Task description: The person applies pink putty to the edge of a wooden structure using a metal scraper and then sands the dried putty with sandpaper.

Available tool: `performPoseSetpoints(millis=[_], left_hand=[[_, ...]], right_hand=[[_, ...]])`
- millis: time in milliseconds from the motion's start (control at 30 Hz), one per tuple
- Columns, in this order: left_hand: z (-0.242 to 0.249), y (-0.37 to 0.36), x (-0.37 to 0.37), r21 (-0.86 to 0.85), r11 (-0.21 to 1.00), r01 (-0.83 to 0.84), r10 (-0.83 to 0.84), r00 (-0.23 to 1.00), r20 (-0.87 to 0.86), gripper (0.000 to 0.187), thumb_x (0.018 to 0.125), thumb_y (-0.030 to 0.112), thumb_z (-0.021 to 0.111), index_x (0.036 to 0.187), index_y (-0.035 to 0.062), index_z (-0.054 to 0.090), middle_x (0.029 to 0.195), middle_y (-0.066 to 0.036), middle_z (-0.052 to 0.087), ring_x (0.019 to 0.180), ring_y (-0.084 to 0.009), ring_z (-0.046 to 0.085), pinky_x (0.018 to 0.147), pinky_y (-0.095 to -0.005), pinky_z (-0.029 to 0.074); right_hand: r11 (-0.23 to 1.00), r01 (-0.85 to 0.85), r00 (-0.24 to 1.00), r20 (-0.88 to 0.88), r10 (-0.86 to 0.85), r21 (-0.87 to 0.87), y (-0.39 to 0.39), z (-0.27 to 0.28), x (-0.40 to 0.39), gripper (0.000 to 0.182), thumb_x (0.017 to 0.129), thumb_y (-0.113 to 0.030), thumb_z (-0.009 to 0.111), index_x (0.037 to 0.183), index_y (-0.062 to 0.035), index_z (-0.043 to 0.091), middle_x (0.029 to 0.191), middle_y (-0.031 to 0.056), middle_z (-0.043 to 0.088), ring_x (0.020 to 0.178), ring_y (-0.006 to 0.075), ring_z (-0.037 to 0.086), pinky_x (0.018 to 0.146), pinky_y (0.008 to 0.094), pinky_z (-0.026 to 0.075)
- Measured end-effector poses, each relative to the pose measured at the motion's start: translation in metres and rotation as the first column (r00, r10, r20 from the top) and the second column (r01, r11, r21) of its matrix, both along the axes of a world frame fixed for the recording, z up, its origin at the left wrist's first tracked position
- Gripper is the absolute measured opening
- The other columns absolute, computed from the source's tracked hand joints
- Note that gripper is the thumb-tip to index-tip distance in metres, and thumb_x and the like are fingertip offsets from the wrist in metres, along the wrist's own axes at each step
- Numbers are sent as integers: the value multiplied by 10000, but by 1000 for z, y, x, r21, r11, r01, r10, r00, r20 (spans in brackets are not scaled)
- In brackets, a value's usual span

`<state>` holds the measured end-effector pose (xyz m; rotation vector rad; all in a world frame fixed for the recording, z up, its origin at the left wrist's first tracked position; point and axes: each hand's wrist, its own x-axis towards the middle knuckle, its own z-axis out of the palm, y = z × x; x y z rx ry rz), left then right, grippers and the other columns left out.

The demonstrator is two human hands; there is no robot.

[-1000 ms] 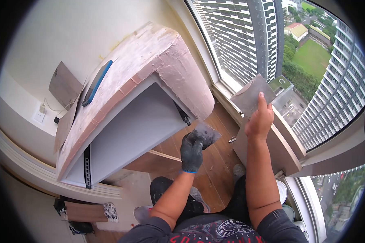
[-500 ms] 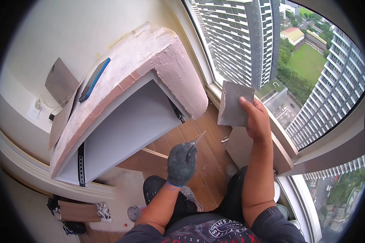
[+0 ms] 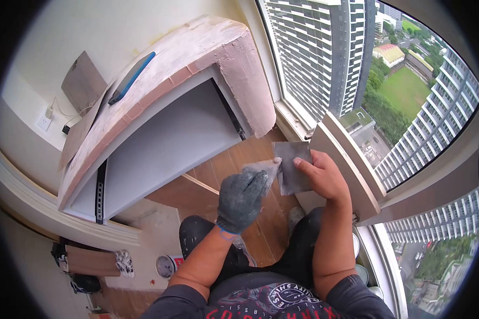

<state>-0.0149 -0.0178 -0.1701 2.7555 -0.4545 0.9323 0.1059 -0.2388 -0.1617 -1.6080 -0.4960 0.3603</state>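
My left hand, in a grey glove, is closed on a thin putty scraper with a pale, smeared blade. A small whitish dab of putty sits at the scraper's corner, against the edge of a grey flat plate. My bare right hand grips that plate by its right side, thumb on top. Ahead and to the left stands a curved cabinet coated with pink filler, its front open. Neither hand touches the cabinet.
On the cabinet top lies a blue-edged tool. Thin grey sheets lean by the wall socket. A tall window is on the right. Near my legs are a bucket and wooden floor.
My right hand has brought the plate down and left. The scraper in my left hand has turned and moved up to meet the plate's edge. The view has shifted slightly.
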Motion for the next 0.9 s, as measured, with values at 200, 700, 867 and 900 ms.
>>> performPoseSetpoints(millis=[200,700,867,900], left_hand=[[-21,0,22,-398,888,-231,204,973,-108,295,892,153,695,1148,8,691,1037,-183,693,964,-348,664,867,-420,516],[-33,11,47,-562,789,-249,185,968,-170,275,946,186,617,1134,0,690,1085,-191,701,1005,-361,671,898,-411,525],[-19,8,49,-439,865,-243,217,970,-110,268,963,179,582,1136,6,693,1090,-193,699,1006,-378,663,898,-418,523],[-19,8,54,-448,862,-239,217,971,-102,270,967,181,581,1137,4,692,1098,-192,699,1008,-374,665,898,-415,523]], right_hand=[[998,1,987,-157,-12,-70,-4,-10,14,262,964,-231,634,943,28,672,782,48,674,679,116,592,647,320,493],[957,130,951,-305,-47,258,-8,-25,31,253,976,-179,595,1100,32,659,952,47,716,810,106,657,741,285,524],[951,130,957,-285,-46,281,-8,-30,33,277,970,-193,616,1137,26,649,979,57,715,856,127,663,792,294,525],[951,128,958,-284,-46,280,-9,-32,33,283,967,-201,627,1140,21,648,983,60,714,874,136,665,809,299,524]])
